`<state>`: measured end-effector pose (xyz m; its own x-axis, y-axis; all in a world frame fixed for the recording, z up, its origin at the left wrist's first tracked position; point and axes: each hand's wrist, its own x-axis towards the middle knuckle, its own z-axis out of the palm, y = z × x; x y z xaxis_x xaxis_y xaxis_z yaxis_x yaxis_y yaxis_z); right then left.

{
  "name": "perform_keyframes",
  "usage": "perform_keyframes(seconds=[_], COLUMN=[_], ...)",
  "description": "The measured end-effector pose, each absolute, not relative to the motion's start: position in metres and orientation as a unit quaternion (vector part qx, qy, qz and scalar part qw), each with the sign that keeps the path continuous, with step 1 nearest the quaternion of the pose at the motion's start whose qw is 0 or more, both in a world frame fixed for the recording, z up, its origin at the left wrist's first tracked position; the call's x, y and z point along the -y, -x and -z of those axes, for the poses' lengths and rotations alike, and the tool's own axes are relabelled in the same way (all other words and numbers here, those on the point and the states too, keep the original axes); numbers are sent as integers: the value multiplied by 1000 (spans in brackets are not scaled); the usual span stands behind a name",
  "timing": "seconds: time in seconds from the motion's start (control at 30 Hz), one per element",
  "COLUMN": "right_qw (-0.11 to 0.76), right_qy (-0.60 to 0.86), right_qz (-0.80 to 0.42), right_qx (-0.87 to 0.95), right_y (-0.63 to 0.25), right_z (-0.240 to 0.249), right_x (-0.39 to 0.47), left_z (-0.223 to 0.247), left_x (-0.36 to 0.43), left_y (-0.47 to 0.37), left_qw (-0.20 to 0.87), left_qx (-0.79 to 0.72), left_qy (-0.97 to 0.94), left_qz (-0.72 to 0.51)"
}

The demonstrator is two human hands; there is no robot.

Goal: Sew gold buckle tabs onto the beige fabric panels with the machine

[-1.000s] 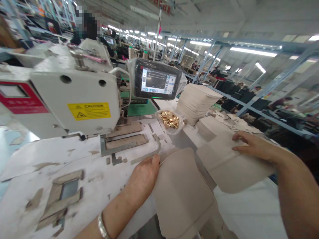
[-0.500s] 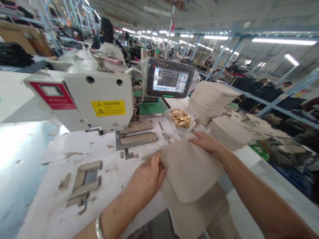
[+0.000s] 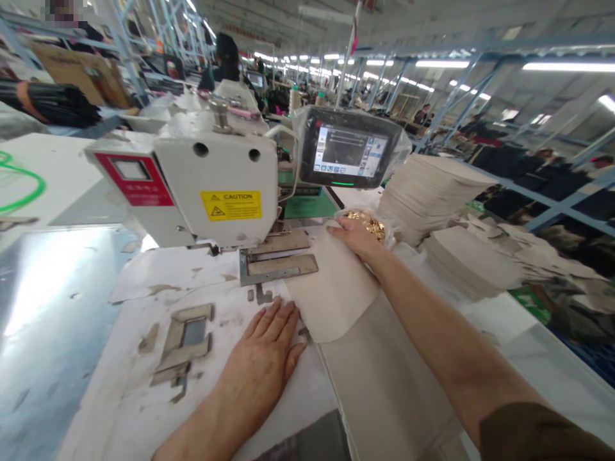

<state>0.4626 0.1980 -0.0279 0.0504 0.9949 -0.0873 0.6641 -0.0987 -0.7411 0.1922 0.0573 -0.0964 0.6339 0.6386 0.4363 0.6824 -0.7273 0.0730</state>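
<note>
A beige fabric panel with rounded corners lies at a slant, its far left part at the metal clamp frame of the sewing machine. My right hand grips the panel's far right edge, beside the bag of gold metal pieces. The undersides of those fingers are hidden. Flat on the white work surface, my left hand has its fingers stretched out, tips close to the panel's left edge. Under and nearer than this panel lie more beige panels.
A touchscreen stands behind the clamp. Tall beige stacks and a lower stack rise at the right. On the left lies a template frame. A person sits beyond the machine.
The panel has moved left and away from me, up to the clamp frame, with my right hand on it. My left hand has let go of its edge and flattened on the surface.
</note>
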Motion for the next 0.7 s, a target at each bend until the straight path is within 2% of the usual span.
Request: perform_keyframes(seconds=[0.1, 0.4, 0.7], right_qw=[262, 237, 177], right_qy=[688, 735, 753], right_qz=[-312, -180, -76], right_qx=[601, 609, 629], right_y=[-469, -450, -411], right_z=[33, 67, 71], right_x=[-195, -226, -242], left_z=[100, 97, 97], left_x=[-57, -62, -62], left_y=[-192, -195, -189], left_qw=[49, 95, 149], left_qx=[367, 395, 435], left_qy=[904, 889, 865], left_qz=[213, 209, 202])
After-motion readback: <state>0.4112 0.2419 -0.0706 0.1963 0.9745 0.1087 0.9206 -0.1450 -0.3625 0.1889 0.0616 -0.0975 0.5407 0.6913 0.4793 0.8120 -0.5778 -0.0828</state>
